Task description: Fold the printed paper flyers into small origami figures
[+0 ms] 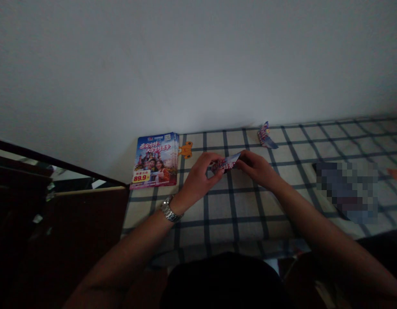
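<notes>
A small folded flyer (229, 164), printed in blue, white and dark red, is held between both hands above the checked cloth. My left hand (205, 169), with a metal watch on its wrist, pinches the flyer's left end between thumb and fingers. At its right end, the fingertips of my right hand (254, 167) grip the upper corner. To the left lies a stack of printed flyers (156, 161) with a colourful cover. Another folded flyer (267, 136) rests on the cloth near the wall, bent and partly raised.
A checked cloth (246, 214) covers the surface, which runs along a pale wall (198, 64). To the right is a dark, pixelated object (343, 191). An orange bear print (185, 149) shows beside the stack. Dark furniture (18, 193) stands at the far left.
</notes>
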{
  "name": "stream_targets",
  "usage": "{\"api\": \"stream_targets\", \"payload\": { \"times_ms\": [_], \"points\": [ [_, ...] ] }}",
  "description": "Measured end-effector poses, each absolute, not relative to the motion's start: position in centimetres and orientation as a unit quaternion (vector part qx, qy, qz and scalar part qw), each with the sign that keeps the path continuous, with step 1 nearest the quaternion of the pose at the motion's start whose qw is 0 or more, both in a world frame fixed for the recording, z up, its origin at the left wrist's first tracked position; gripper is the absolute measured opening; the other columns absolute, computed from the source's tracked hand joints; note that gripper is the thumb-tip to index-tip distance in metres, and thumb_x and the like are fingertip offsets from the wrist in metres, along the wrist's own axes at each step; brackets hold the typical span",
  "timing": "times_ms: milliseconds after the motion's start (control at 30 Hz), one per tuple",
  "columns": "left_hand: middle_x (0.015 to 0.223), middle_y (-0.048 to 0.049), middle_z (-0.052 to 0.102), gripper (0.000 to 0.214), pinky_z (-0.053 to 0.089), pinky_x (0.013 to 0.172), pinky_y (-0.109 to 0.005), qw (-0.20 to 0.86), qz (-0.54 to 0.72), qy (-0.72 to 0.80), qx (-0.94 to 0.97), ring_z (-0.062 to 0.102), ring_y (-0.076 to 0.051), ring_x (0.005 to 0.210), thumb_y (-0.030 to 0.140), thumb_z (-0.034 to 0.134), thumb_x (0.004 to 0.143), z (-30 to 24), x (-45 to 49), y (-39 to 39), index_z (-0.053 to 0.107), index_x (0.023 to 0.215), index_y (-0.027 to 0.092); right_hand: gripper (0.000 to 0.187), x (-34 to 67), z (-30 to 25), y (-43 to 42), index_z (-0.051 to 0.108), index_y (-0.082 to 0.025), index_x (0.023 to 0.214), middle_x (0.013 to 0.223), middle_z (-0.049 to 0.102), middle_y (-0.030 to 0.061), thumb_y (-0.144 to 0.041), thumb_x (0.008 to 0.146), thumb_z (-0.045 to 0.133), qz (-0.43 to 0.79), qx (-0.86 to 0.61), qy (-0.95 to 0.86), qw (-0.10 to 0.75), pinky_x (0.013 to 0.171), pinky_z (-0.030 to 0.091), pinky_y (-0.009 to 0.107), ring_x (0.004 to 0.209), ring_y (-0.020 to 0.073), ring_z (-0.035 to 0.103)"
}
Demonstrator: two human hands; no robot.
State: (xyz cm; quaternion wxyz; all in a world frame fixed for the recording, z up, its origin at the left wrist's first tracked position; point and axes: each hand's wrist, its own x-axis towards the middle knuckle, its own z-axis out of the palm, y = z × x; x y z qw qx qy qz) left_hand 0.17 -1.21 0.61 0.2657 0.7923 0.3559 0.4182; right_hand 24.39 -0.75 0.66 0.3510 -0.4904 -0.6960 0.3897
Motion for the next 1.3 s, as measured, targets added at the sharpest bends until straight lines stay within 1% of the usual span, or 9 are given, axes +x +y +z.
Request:
{"api": "stream_targets", "payload": {
  "times_ms": [100, 200, 400, 600, 767, 933, 1067, 1200, 1300],
  "points": [
    [0.118, -0.0050, 0.065, 0.031, 0.056, 0.098, -0.040, 0.235, 0.431, 0.342, 0.802, 0.063, -0.021, 0.111, 0.014, 0.069, 0.095, 0.6, 0.1, -1.2, 0.060, 0.122, 0.025, 0.023, 24.1, 0.4, -0.1, 0.064, -0.023, 0.098, 0.082, 0.072, 0.0009, -0.046, 0.096, 0.063, 0.469, -0.473, -0.653, 0.361, 0.067, 0.054, 0.033, 0.072, 0.0184, 0.067],
    [0.120, -0.0053, 0.064, 0.032, 0.056, 0.102, -0.043, 0.207, 0.437, 0.328, 0.811, 0.063, -0.021, 0.116, 0.014, 0.069, 0.095, 0.7, 0.0, -1.3, 0.059, 0.123, 0.025, 0.024, 23.6, 0.2, 0.1, 0.064, -0.024, 0.101, 0.080, 0.072, 0.0004, -0.047, 0.095, 0.065, 0.538, -0.462, -0.605, 0.361, 0.064, 0.056, 0.031, 0.069, 0.0174, 0.067],
    [0.127, -0.0069, 0.062, 0.035, 0.057, 0.104, -0.043, 0.157, 0.409, 0.304, 0.846, 0.063, -0.022, 0.120, 0.017, 0.068, 0.098, 0.1, -0.3, -1.4, 0.057, 0.130, 0.026, 0.036, 22.8, -0.3, -0.5, 0.067, -0.022, 0.116, 0.091, 0.074, 0.0047, -0.053, 0.099, 0.061, 0.652, -0.451, -0.503, 0.344, 0.062, 0.061, 0.027, 0.076, 0.0174, 0.073],
    [0.132, -0.0072, 0.061, 0.038, 0.057, 0.106, -0.044, 0.137, 0.390, 0.288, 0.864, 0.063, -0.022, 0.124, 0.019, 0.066, 0.099, -0.4, -0.4, -1.3, 0.054, 0.134, 0.028, 0.034, 22.8, -0.1, -1.1, 0.070, -0.024, 0.116, 0.097, 0.074, 0.0051, -0.051, 0.097, 0.067, 0.715, -0.413, -0.442, 0.351, 0.062, 0.064, 0.026, 0.077, 0.0163, 0.073],
    [0.137, -0.0079, 0.060, 0.040, 0.055, 0.111, -0.047, 0.162, 0.378, 0.286, 0.866, 0.060, -0.023, 0.131, 0.018, 0.065, 0.099, 0.0, -0.3, -1.7, 0.054, 0.135, 0.029, 0.035, 22.9, -0.1, -1.5, 0.069, -0.026, 0.120, 0.101, 0.072, 0.0039, -0.049, 0.093, 0.072, 0.706, -0.408, -0.448, 0.367, 0.066, 0.065, 0.029, 0.087, 0.0179, 0.071],
    [0.131, -0.0083, 0.062, 0.033, 0.053, 0.111, -0.048, 0.201, 0.423, 0.337, 0.816, 0.060, -0.024, 0.127, 0.021, 0.064, 0.099, 0.3, -0.1, -2.2, 0.057, 0.130, 0.026, 0.037, 22.7, -0.4, -1.5, 0.065, -0.024, 0.120, 0.086, 0.071, -0.0009, -0.048, 0.093, 0.071, 0.656, -0.421, -0.493, 0.386, 0.066, 0.061, 0.029, 0.071, 0.0142, 0.067],
    [0.124, -0.0094, 0.064, 0.029, 0.059, 0.101, -0.041, 0.290, 0.444, 0.418, 0.737, 0.066, -0.021, 0.114, 0.032, 0.061, 0.102, -0.5, 0.1, -2.0, 0.055, 0.129, 0.024, 0.038, 22.3, -0.3, -1.6, 0.060, -0.024, 0.122, 0.086, 0.073, -0.0005, -0.048, 0.094, 0.070, 0.611, -0.412, -0.559, 0.379, 0.070, 0.060, 0.031, 0.072, 0.0159, 0.070],
    [0.119, -0.0088, 0.066, 0.030, 0.062, 0.091, -0.036, 0.385, 0.448, 0.422, 0.687, 0.070, -0.019, 0.105, 0.039, 0.063, 0.102, -1.3, 0.2, -1.7, 0.054, 0.125, 0.023, 0.037, 21.9, -0.4, -1.8, 0.059, -0.024, 0.124, 0.100, 0.077, 0.0038, -0.046, 0.095, 0.068, 0.568, -0.409, -0.605, 0.379, 0.077, 0.061, 0.035, 0.086, 0.0197, 0.074],
    [0.111, -0.0061, 0.067, 0.027, 0.062, 0.083, -0.032, 0.416, 0.438, 0.422, 0.675, 0.071, -0.018, 0.097, 0.042, 0.066, 0.099, -1.4, 0.3, -1.7, 0.055, 0.116, 0.023, 0.035, 21.7, -0.6, -2.0, 0.059, -0.025, 0.125, 0.111, 0.077, 0.0063, -0.044, 0.097, 0.065, 0.553, -0.407, -0.625, 0.372, 0.083, 0.062, 0.037, 0.096, 0.0219, 0.075]
  ]
}}
